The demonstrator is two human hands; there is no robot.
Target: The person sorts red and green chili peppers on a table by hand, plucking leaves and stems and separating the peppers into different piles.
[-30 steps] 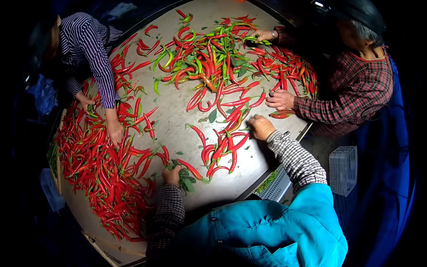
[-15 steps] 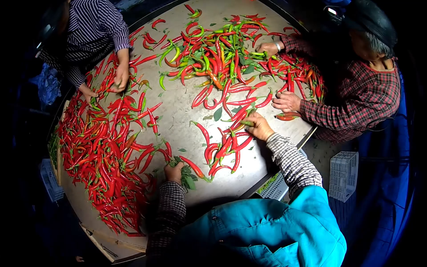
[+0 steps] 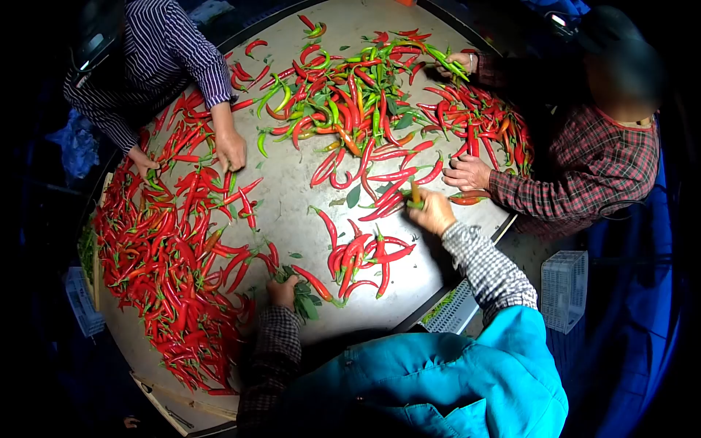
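My left hand (image 3: 282, 293) is closed at the near edge of the big red pile, with a bunch of green leaves (image 3: 305, 299) sticking out beside its fingers. A long red chili pepper (image 3: 314, 282) lies just right of it. My right hand (image 3: 434, 212) is pinched on a brownish-green chili pepper (image 3: 415, 191), held over the right middle of the table. Left of that hand are several red chili peppers (image 3: 381, 208) on the bare surface. A loose cluster of red chili peppers (image 3: 354, 254) lies between my two hands.
A large pile of red peppers (image 3: 175, 270) covers the table's left side; a mixed red and green heap (image 3: 350, 102) lies at the back. Co-workers in a striped sleeve (image 3: 197, 51) and a plaid sleeve (image 3: 540, 193) handle peppers. Plastic crates (image 3: 564, 288) (image 3: 454, 310) stand off the right edge.
My right hand has shifted slightly down and right, and its pepper now points upward. My left hand stays nearly in place. The right-hand co-worker now lifts several green peppers; the left co-worker's hand moved right.
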